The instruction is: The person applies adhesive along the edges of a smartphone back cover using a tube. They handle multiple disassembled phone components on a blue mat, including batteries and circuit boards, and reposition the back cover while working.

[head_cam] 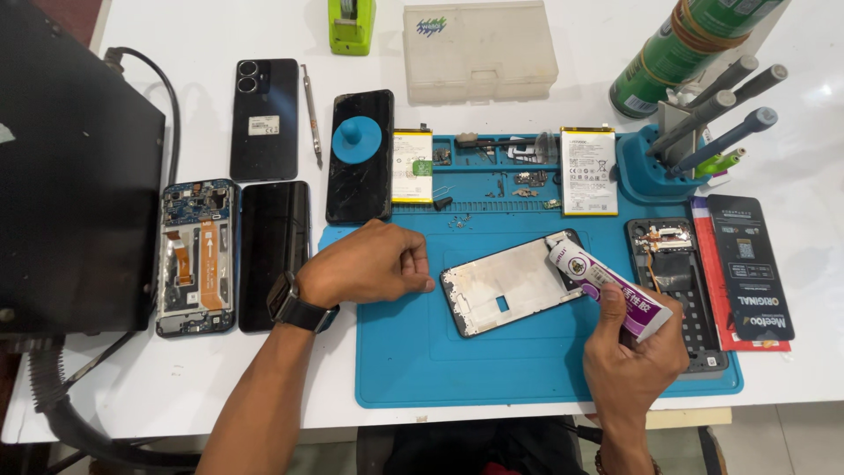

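A silver phone frame [505, 286] lies tilted on the blue work mat [422, 361]. My right hand [633, 352] grips a white and purple glue tube [607, 286], whose nozzle touches the frame's upper right corner. My left hand [369, 264], with a dark watch at the wrist, rests loosely curled on the mat, its fingertips just left of the frame's left edge, holding nothing.
Two batteries [587, 171], small parts and a tool stand [655, 163] with screwdrivers sit on the mat's far side. An opened phone [677, 281] lies to the right. Left of the mat lie several phones [264, 119], one carrying a blue suction cup [358, 141]. A black machine [75, 167] stands far left.
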